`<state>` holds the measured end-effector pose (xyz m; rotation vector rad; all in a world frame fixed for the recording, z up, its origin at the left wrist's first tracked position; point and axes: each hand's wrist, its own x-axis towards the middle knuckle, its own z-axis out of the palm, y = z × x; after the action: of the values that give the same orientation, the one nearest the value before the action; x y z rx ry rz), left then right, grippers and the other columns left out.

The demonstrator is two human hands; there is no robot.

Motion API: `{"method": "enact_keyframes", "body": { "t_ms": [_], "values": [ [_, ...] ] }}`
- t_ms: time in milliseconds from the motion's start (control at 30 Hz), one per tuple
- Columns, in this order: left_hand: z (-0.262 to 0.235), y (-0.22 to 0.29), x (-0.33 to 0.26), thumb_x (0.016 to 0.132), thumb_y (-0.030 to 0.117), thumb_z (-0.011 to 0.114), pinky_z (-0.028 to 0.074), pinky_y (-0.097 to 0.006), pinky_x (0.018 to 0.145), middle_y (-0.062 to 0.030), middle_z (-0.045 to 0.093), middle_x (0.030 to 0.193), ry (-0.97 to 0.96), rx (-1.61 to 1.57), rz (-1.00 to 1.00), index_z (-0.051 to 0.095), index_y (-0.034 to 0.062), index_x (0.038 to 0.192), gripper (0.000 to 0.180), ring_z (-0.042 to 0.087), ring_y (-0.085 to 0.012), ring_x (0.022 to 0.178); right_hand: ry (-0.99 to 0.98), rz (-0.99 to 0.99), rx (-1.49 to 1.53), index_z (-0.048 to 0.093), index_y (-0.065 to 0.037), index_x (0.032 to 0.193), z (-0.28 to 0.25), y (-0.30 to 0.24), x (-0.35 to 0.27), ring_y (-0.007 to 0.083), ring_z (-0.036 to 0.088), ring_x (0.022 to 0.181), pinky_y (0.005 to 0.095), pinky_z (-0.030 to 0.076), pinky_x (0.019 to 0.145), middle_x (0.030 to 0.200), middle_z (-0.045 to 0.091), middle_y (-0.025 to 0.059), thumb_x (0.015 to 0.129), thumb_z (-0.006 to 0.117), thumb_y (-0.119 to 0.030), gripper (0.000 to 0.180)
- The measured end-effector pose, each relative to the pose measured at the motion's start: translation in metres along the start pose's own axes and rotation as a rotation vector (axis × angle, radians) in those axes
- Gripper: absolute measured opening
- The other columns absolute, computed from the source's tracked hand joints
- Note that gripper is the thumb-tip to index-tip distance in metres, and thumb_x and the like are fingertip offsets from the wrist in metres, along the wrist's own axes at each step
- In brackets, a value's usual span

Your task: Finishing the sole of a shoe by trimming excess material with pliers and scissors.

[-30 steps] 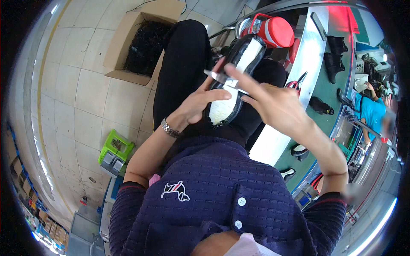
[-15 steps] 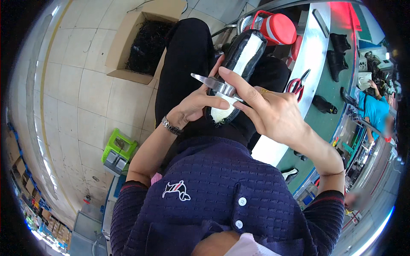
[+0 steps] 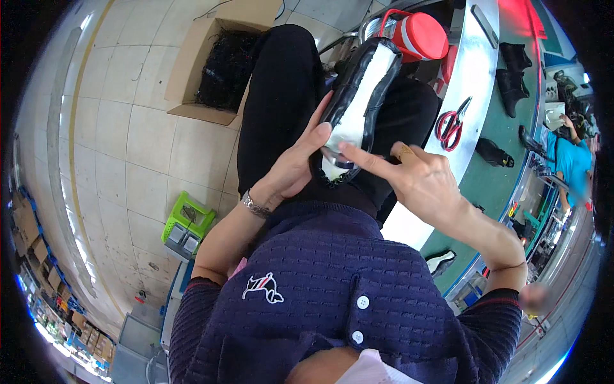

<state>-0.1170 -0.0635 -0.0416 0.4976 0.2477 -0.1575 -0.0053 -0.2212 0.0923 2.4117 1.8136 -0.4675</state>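
Observation:
A black shoe upper lies sole side up over my lap, a white strip running along its bottom. My left hand grips its side near the heel, thumb on the white bottom and fingers partly hidden behind. A shiny metal tool sits across the white part at the heel end; motion blur hides its exact kind. My right hand is closed at the tool, its index finger stretched onto the metal and its other fingers curled.
To the right, red-handled scissors lie on a white bench edge beside a green surface with black shoes. A red jug stands ahead. On the left are a cardboard box of black scraps and a green stool. A co-worker is at far right.
The metal tool has turned and come down nearer the heel end, its pointed end no longer sticking out leftward. My right hand has moved slightly down and right; my left thumb has shifted up the shoe.

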Motion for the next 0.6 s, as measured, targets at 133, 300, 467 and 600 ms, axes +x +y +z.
{"method": "enact_keyframes", "body": {
  "t_ms": [133,300,467,600],
  "values": [
    [0.0,-0.013,0.003,0.1,0.028,0.048,0.031,-0.035,0.111,-0.0131,0.031,0.15,0.12,0.213,0.193,0.017,0.0157,0.153,0.063,0.035,-0.021,0.136,-0.228,0.006,0.036,0.044,-0.025,0.143,-0.042,-0.006,0.009,0.0211,0.053,0.044,0.0329,0.048,0.044,0.059,0.053,0.0034,0.087,0.058,-0.004,0.061],
    [0.002,-0.014,0.001,0.089,0.01,0.065,0.04,-0.032,0.104,-0.0124,0.036,0.146,0.104,0.16,0.186,0.015,0.0114,0.152,0.08,0.044,-0.0194,0.128,0.223,-0.11,0.246,0.038,-0.026,0.146,-0.017,-0.006,0.026,0.0222,0.057,0.045,0.0341,0.047,0.042,0.062,0.057,0.0079,0.082,0.061,-0.007,0.07],
    [-0.005,-0.014,-0.014,0.072,0.011,0.083,0.047,-0.03,0.091,-0.0061,0.062,0.113,0.077,0.304,-0.185,0.051,0.0032,0.127,0.064,0.059,-0.014,0.104,-0.052,-0.161,0.022,0.026,-0.033,0.15,-0.014,-0.031,0.01,0.0138,0.056,0.044,0.0288,0.045,0.037,0.058,0.052,0.0064,0.083,0.053,-0.007,0.077],
    [-0.004,-0.018,-0.018,0.073,0.014,0.083,0.05,-0.028,0.083,-0.0042,0.064,0.104,0.112,0.325,-0.234,0.056,0.0012,0.116,0.052,0.06,-0.0118,0.092,0.013,-0.14,0.078,0.027,-0.039,0.149,0.009,-0.022,0.01,0.0151,0.051,0.042,0.0291,0.045,0.037,0.061,0.05,0.0066,0.078,0.055,-0.006,0.083]
  ]
}}
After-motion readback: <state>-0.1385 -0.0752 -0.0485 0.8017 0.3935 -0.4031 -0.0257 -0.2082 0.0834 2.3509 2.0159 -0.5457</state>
